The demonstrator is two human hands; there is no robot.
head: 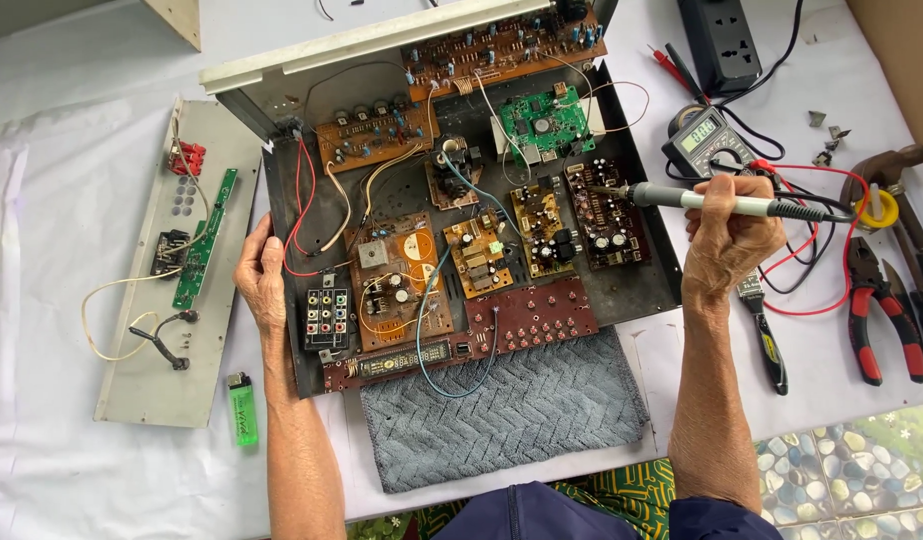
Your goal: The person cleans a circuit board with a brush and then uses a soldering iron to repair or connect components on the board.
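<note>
1. The right hand is closed around the grey handle of a soldering iron, fingers wrapped over the top of it
2. The soldering iron lies almost level across the view, its long axis running left to right; the thin metal tip points left and the black cord end points right
3. The tip sits over a dark brown circuit board at the right side of an opened amplifier chassis; whether the tip touches the board cannot be told
4. The left hand rests against the left edge of the chassis, fingers curled loosely on the metal rim, holding nothing else
5. Inside the chassis lie several boards: a green board near the top, orange-brown boards in the middle, and a reddish board with rows of buttons along the front edge
6. A grey towel lies under the front of the chassis on the white-covered bench
7. A multimeter sits just beyond the right hand, red-handled pliers lie further right, and a green lighter lies near the left forearm
8. A detached grey panel with a narrow green board lies well left of the chassis
</note>
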